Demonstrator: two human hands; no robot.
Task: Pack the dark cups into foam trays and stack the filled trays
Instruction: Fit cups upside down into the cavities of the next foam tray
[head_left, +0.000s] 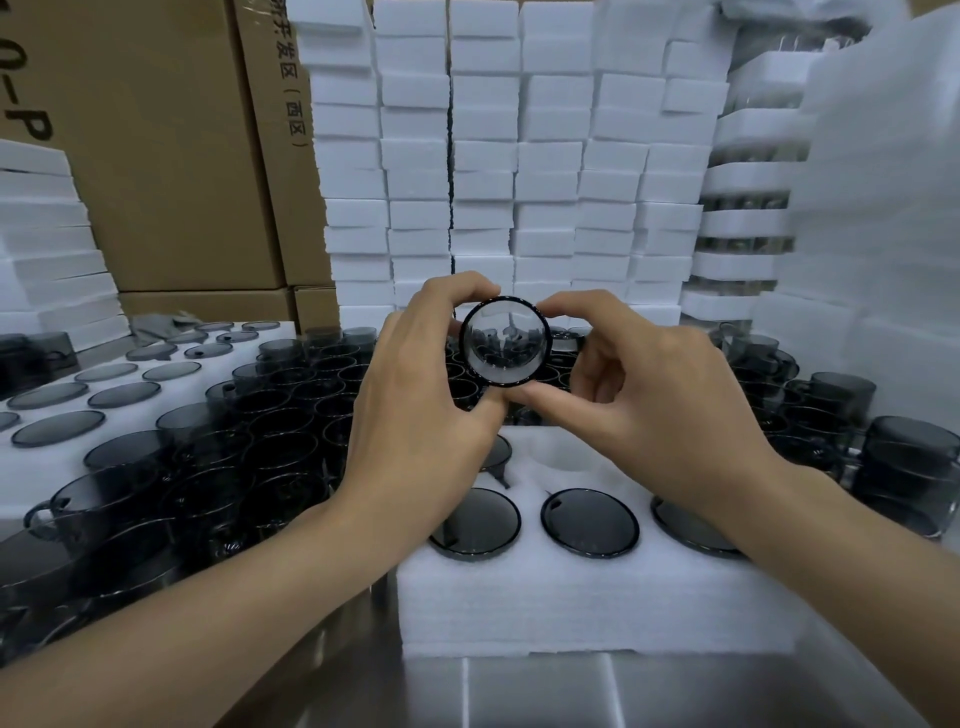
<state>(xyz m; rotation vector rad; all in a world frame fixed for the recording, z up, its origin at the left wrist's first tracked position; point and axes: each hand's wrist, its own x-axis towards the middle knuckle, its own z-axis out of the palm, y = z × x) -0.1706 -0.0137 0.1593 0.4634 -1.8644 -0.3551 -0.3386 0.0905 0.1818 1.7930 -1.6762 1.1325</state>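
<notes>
Pinching the cup (504, 343) by its rim, your left hand (421, 395) and right hand (644, 395) hold it raised above the tray (571, 597). Lower it square over the empty pocket (566, 460) and press evenly, not tilted.

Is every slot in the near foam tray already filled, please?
No: one slot in the back row of the tray is empty, behind three seated cups.

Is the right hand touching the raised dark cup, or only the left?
Touching. The head view shows the right hand pinching the rim of the dark cup, fingers above and thumb underneath. The left hand grips the opposite side.
</notes>
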